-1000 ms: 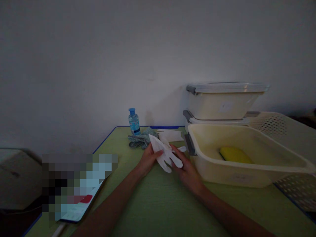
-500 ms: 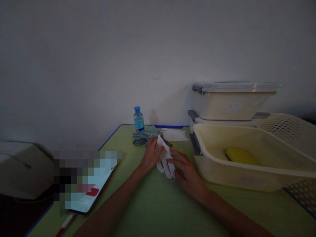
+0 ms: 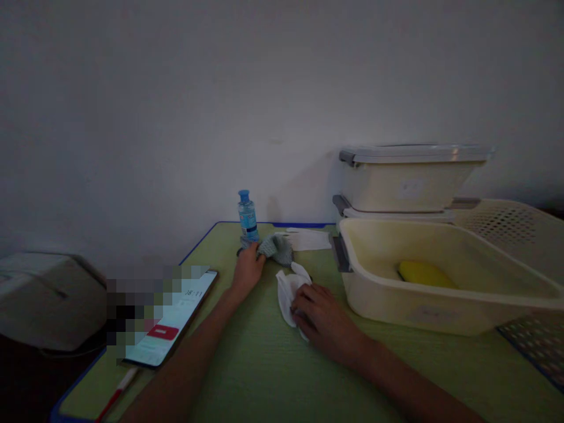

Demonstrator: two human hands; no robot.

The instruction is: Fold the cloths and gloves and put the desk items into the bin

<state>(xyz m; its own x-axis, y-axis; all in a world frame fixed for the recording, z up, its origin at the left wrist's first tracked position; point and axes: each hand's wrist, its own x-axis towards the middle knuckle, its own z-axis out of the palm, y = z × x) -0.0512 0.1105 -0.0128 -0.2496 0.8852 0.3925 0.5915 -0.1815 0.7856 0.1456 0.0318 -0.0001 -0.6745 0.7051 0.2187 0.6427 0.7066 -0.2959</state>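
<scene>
Cream plastic tub (image 3: 396, 301): one; yellow rounded object (image 3: 425, 274) inside
Lidded cream boxes (image 3: 383, 188): two
Left hand (image 3: 247, 271): clamped on grey-green cloth (image 3: 278, 249)
Right hand (image 3: 324, 319): clamped on white fabric glove (image 3: 286, 290)

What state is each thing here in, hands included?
Left hand, closed on gray-green cloth
Gray-green cloth, bunched
Right hand, closed on near glove
Near glove, white, crumpled
Far glove, white, lying flat
Bottle, upright, capped
Front bin, open, yellow item inside
Top bin, lidded
Lower bin, lidded
Phone, screen lit
</scene>
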